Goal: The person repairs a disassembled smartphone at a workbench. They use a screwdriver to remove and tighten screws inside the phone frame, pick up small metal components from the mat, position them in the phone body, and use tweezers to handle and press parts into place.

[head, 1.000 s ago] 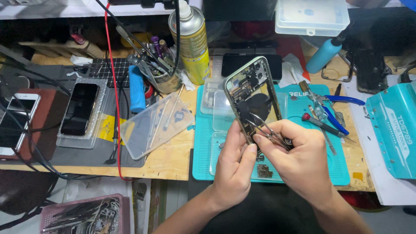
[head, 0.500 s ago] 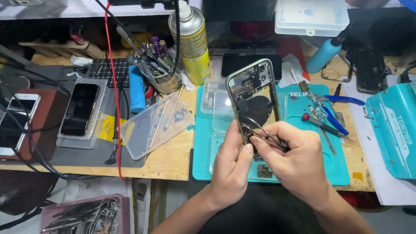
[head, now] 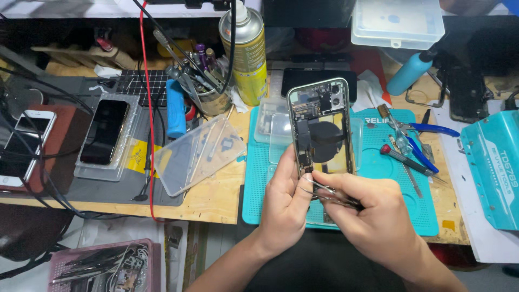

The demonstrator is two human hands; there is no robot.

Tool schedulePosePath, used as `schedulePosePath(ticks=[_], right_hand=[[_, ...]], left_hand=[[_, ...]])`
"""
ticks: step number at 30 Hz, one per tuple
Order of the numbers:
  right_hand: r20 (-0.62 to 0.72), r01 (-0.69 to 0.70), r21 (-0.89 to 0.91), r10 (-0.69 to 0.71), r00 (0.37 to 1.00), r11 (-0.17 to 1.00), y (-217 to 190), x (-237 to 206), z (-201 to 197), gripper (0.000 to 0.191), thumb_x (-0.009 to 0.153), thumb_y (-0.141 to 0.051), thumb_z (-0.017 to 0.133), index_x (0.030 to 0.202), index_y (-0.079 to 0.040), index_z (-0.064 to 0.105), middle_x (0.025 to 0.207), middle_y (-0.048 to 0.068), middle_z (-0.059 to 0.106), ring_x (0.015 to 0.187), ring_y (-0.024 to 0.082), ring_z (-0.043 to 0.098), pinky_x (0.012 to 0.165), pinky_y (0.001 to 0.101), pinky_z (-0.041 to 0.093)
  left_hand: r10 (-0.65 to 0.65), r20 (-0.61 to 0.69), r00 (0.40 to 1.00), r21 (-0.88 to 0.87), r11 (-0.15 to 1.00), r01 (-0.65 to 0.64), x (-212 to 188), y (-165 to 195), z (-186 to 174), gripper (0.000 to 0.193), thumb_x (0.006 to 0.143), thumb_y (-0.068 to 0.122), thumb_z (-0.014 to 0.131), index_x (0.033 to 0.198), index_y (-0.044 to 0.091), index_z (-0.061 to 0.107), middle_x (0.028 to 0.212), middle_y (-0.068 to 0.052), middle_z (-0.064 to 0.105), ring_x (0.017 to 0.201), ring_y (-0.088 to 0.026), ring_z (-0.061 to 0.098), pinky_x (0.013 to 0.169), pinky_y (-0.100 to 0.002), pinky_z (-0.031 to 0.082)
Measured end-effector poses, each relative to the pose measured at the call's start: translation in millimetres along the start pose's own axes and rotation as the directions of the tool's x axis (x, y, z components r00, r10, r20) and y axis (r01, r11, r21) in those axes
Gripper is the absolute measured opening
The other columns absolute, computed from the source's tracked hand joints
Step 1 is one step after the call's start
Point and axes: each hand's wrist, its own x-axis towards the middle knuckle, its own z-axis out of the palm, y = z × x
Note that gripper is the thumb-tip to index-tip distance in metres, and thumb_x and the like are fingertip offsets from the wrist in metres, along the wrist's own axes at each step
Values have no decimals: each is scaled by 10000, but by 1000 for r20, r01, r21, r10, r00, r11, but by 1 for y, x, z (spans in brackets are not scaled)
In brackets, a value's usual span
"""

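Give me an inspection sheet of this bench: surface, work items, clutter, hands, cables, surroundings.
Surface: wooden bench with a teal work mat and a grey mat.
Job's things: opened phone housing, upright over the teal mat; metal tweezers at its lower edge.
Clutter: yellow spray can, tool cup, clear tray, blue-handled pliers, screwdriver, blue bottle, dark phone in a frame, white phone.
Grippers: left hand grips the housing's lower end; right hand holds the tweezers.
Cables: red wire and black leads cross the bench's left part.
Surroundings: teal case at the right, pink basket below.
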Motion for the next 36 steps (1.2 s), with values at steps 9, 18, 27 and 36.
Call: schedulePosePath(ticks=[9, 18, 27, 36], right_hand=[[-90, -19, -140, 7, 996, 990, -9, -1, -14, 336, 790, -64, 825, 1122, -55, 773, 546, 47, 520, 479, 101, 438, 443, 296, 368], [50, 533, -356, -554, 831, 767, -6, 4, -24, 352, 781, -32, 804, 1124, -24, 727, 801, 86, 668, 608, 204, 637, 522, 339, 457], [-7, 537, -425, -595, 803, 729, -3, 1, -19, 382, 751, 5, 824, 1123, 2, 736, 750, 81, 647, 594, 206, 621, 521, 360, 439], [-10, 518, -416, -573, 819, 747, -3, 1, -19, 368, 761, 7, 816, 1120, -3, 737, 744, 74, 646, 598, 203, 627, 524, 356, 441]], left_hand=[[-41, -16, 999, 20, 999, 42, -2, 6, -2, 521, 1072, -23, 403, 1586, -49, 324, 1357, -134, 618, 1224, -140, 595, 1069, -285, 478], [32, -9, 999, 320, 947, -27, -3, 25, -2, 482, 1063, -21, 408, 1544, -40, 399, 1280, -119, 671, 1119, -102, 627, 954, -254, 522], [7, 3, 1000, 400, 917, -7, -6, 29, 3, 487, 1065, -8, 425, 1551, -25, 407, 1020, -77, 684, 790, -51, 561, 691, -244, 490], [-33, -6, 999, 409, 912, 32, -5, 26, 2, 502, 1056, -2, 433, 1556, -27, 404, 973, -91, 686, 755, -61, 567, 667, -242, 489]])
